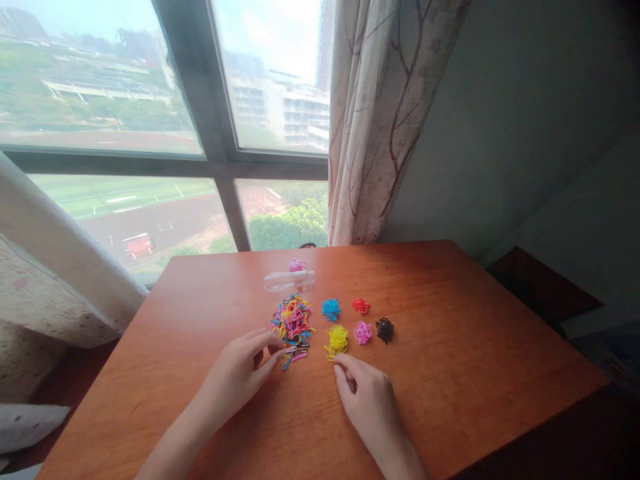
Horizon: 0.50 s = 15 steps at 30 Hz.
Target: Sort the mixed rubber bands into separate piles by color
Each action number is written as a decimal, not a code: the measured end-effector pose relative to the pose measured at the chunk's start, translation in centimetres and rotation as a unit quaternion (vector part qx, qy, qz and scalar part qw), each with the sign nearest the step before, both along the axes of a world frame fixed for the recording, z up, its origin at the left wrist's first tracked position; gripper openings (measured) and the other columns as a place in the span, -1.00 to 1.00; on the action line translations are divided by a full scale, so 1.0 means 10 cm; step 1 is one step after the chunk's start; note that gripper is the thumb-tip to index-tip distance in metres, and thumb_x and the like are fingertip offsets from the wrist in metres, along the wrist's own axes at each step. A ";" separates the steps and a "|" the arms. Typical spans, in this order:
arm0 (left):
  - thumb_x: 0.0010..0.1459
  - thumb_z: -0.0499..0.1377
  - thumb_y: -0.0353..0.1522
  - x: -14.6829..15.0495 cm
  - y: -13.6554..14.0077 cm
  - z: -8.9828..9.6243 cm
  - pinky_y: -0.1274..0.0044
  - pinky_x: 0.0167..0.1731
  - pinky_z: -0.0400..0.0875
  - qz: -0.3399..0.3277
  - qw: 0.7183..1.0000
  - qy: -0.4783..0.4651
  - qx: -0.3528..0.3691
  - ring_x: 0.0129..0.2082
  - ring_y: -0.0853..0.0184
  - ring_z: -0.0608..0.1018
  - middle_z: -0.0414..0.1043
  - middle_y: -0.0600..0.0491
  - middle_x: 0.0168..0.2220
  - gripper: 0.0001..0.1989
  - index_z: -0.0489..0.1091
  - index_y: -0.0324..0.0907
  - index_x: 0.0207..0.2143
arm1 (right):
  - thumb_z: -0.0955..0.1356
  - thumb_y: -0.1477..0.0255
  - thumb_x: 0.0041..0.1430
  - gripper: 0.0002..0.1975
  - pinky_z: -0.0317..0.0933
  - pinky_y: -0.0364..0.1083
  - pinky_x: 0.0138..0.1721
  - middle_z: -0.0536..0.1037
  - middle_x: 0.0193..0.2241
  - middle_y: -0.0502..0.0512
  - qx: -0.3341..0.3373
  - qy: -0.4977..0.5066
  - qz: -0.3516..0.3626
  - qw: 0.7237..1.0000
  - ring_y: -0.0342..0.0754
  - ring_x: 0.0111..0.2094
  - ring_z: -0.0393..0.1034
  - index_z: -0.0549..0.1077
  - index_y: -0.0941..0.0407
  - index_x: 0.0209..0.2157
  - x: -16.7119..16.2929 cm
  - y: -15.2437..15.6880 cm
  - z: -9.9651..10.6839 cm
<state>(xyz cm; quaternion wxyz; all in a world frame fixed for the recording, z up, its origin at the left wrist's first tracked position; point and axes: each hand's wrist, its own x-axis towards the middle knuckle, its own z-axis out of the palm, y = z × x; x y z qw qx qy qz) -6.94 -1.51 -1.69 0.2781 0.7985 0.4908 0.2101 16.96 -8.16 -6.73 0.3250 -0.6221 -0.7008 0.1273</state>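
Observation:
A mixed pile of small coloured rubber bands [293, 319] lies in the middle of the table. My left hand [245, 363] is at its near left edge, thumb and forefinger curled close together around a pale band [290, 350]. Several loose bands lie just beyond these fingertips. To the right, my right hand [367, 393] has thumb and forefinger pinched at the near edge of the yellow rubber band pile [338, 338], where a yellow band [331, 358] meets the fingertips. Single-colour piles sit around it: blue [331, 309], red [361, 306], pink [363, 333] and black [385, 330].
Behind the mixed pile lies a clear plastic packet or container [287, 281], with a pink-purple object [296, 265] beside it. The brown wooden table [460, 347] reaches back to a window. Curtains [373, 133] hang at both sides.

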 end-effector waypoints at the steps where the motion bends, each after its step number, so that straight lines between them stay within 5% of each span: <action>1: 0.21 0.07 -0.34 0.02 -0.01 0.01 0.62 -0.51 0.20 0.000 1.000 -0.004 -0.004 -0.54 0.44 0.34 0.46 0.10 -0.45 -0.80 0.48 -0.15 -0.35 | 0.26 0.47 0.26 -0.78 0.13 -0.18 -0.43 0.51 -0.54 -0.03 -0.004 0.010 0.006 1.000 -0.12 -0.53 0.41 0.54 0.07 -0.21 -0.03 0.01 0.01; 7: 0.21 0.06 -0.36 0.15 -0.08 0.00 0.62 -0.48 0.23 -0.024 0.999 -0.019 -0.016 -0.50 0.43 0.37 0.45 0.09 -0.44 -0.80 0.48 -0.16 -0.36 | 0.31 0.44 0.24 -0.76 0.14 -0.19 -0.44 0.45 -0.60 -0.10 -0.030 0.054 0.053 0.997 -0.13 -0.55 0.36 0.51 0.05 -0.08 -0.29 0.09 0.13; 15: 0.22 0.06 -0.37 0.23 -0.13 0.01 0.61 -0.41 0.29 -0.048 0.999 -0.007 -0.025 -0.43 0.40 0.42 0.47 0.08 -0.40 -0.81 0.46 -0.15 -0.36 | 0.27 0.41 0.32 -0.79 0.18 -0.20 -0.39 0.57 -0.47 0.00 0.015 0.069 0.066 0.995 -0.11 -0.47 0.43 0.55 0.05 -0.29 -0.30 0.09 0.17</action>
